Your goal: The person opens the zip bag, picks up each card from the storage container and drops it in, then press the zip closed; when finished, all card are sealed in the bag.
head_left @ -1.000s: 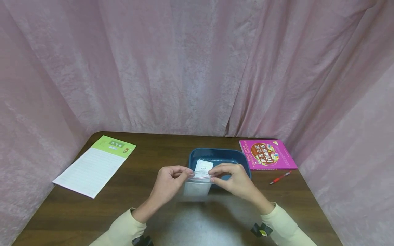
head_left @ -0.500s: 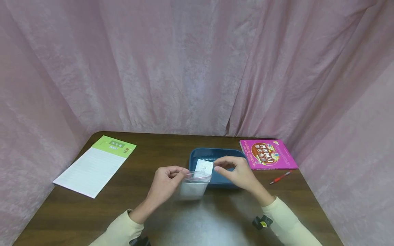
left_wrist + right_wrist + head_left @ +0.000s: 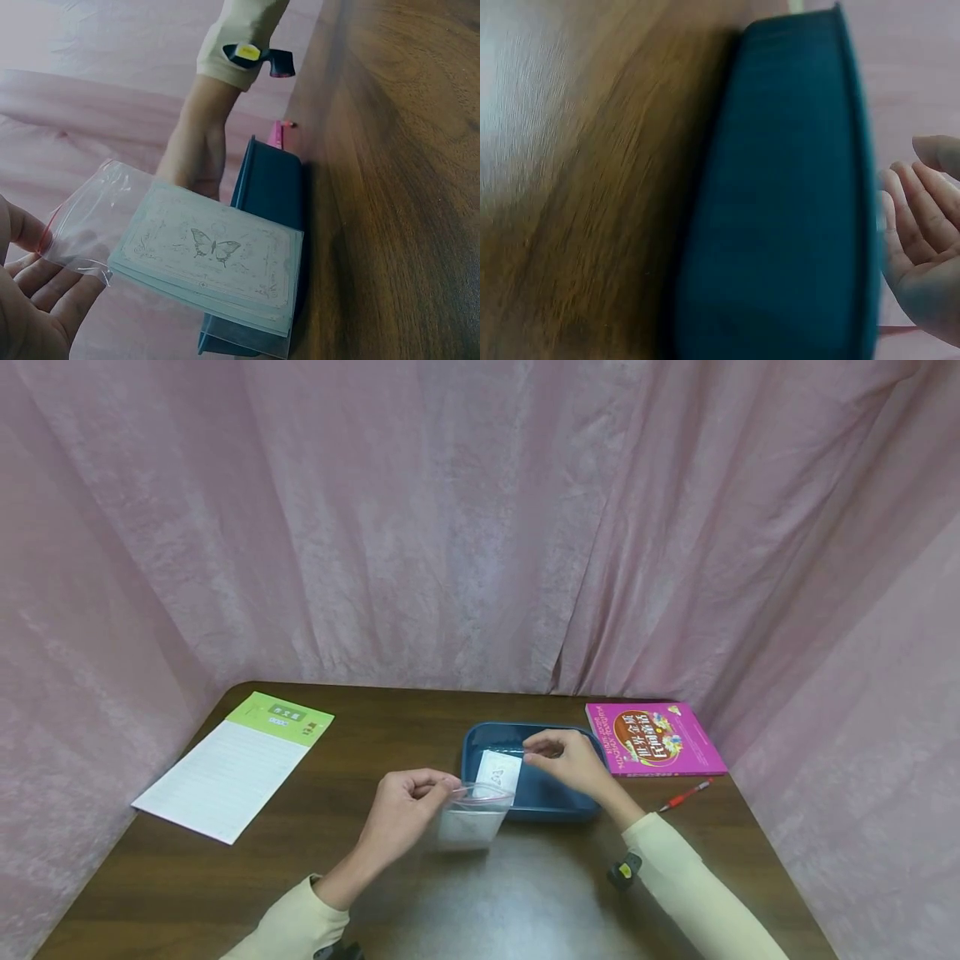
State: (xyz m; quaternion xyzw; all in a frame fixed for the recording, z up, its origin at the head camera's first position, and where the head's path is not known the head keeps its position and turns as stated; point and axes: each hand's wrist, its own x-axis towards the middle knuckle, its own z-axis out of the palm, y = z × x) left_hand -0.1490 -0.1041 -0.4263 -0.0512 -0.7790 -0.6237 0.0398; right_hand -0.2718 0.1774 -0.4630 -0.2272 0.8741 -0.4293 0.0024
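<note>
My left hand (image 3: pixel 408 806) pinches the left edge of a clear zip-lock bag (image 3: pixel 471 828) by its opening, fingertips at the red zip strip. Inside the bag is a stack of pale cards (image 3: pixel 214 251), the front one printed with a butterfly and an ornate border. Behind the bag stands a dark blue tray (image 3: pixel 555 814). Over the tray's left part shows a white card (image 3: pixel 504 766) with a small drawing, partly overlapped by the bag mouth. My right hand (image 3: pixel 573 764) hovers over the tray, fingertips close to that card's right edge, thumb apart from the loosely bent fingers.
A pink book (image 3: pixel 667 739) lies at the back right of the wooden table (image 3: pixel 360 727), with a red pen (image 3: pixel 684 796) in front of it. A lined writing pad (image 3: pixel 232 768) with a green header lies at the left. Pink curtains (image 3: pixel 420 527) enclose the table.
My right hand has let go of the bag's mouth and moved right and back over the tray. The left hand keeps its pinch, and the bag has shifted slightly left.
</note>
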